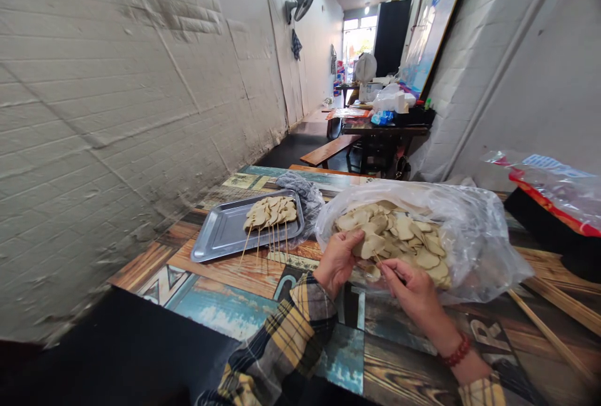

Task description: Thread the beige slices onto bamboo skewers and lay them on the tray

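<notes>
My left hand [339,259] pinches a thin pale beige slice [372,244] at the mouth of a clear plastic bag [483,237]. Close by, my right hand [407,284] grips a thin wooden skewer [377,258], its upper end at that slice; whether it passes through the slice I cannot tell. Inside the bag lies a heap of similar flat slices [427,253], their exact kind unclear. To the left, a metal tray [220,231] holds several skewers threaded with such slices [272,212], their bare sticks pointing toward me over the rim.
Behind the tray lies a crumpled grey plastic bag [303,193]. Long wooden sticks [563,306] rest on the patterned table [220,306] at right, near a black container with red-edged plastic packaging [554,196]. A wooden bench [331,149] and a cluttered table [387,129] stand farther back.
</notes>
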Tool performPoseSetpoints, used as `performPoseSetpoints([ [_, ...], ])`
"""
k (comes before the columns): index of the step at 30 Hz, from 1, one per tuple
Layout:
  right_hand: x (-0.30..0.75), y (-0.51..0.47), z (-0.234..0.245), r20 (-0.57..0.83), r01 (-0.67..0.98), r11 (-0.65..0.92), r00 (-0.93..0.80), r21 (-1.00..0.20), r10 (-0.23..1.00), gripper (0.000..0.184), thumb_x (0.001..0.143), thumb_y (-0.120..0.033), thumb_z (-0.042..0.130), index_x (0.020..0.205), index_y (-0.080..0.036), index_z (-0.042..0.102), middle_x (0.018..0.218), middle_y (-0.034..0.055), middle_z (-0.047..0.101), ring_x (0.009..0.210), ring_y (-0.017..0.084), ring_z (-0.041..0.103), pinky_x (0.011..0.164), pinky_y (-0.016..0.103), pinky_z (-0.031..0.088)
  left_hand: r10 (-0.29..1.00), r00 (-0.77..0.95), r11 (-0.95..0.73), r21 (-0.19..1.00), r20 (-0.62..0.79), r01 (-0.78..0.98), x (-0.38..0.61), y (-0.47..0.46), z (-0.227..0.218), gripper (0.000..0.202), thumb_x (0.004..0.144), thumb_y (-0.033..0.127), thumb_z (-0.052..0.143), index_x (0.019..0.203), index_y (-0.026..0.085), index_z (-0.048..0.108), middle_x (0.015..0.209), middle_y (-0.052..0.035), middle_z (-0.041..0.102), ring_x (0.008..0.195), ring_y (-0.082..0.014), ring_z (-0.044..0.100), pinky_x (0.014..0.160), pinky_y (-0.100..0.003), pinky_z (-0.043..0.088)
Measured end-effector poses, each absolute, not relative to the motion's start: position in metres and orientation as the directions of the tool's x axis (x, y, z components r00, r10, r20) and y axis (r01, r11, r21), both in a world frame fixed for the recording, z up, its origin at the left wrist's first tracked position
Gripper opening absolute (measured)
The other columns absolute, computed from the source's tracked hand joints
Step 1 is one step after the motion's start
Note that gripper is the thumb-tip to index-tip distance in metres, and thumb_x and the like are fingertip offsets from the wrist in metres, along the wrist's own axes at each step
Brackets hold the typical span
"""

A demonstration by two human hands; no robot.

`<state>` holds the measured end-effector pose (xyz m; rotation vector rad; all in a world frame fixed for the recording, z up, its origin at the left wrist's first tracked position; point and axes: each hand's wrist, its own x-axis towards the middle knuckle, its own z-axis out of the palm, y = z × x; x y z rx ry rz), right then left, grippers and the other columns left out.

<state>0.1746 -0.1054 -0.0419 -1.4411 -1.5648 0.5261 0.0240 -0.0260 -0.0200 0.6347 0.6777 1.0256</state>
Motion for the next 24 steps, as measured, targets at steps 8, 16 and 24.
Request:
performPoseSetpoints([
  [8, 0.1737, -0.1064, -0.0409, 0.34, 0.559, 0.228, 0.104, -0.797, 0.935, 0.05, 0.094, -0.06, 0.049, 0.081, -0.02, 0.075, 0.051, 0.0007, 0.063, 0.047, 0.018, 0.058, 0.051, 0.029, 0.047, 0.918, 0.334, 0.376, 0.736, -0.213, -0.563, 0.0264, -0.0288, -0.0173, 0.05, 0.045, 0.041, 0.098, 0.078, 0.011, 0.076, 0.07, -0.0064, 0.073, 0.062, -0.0143, 0.063, 0.063, -0.026, 0.048],
  [16, 0.1724, -0.1063, -0.0409, 0.35, 0.559, 0.227, 0.122, -0.798, 0.929, 0.048, 0.095, -0.059, 0.048, 0.08, -0.021, 0.074, 0.049, -0.0004, 0.061, 0.046, 0.018, 0.057, 0.05, 0.029, 0.046, 0.917, 0.328, 0.382, 0.737, -0.227, -0.558, 0.0298, -0.0329, -0.0167, 0.049, 0.045, 0.04, 0.098, 0.077, 0.01, 0.076, 0.07, -0.0062, 0.072, 0.061, -0.0137, 0.061, 0.062, -0.026, 0.045],
  [24, 0.1731, -0.1065, -0.0337, 0.323, 0.525, 0.206, 0.14, -0.825, 0.936, 0.053, 0.092, -0.063, 0.048, 0.075, -0.02, 0.073, 0.046, -0.0004, 0.057, 0.044, 0.017, 0.055, 0.048, 0.029, 0.044, 0.905, 0.372, 0.393, 0.74, -0.206, -0.546, 0.0299, -0.0339, -0.0171, 0.05, 0.05, 0.039, 0.097, 0.086, 0.011, 0.077, 0.079, -0.0088, 0.074, 0.066, -0.0153, 0.064, 0.063, -0.025, 0.049],
])
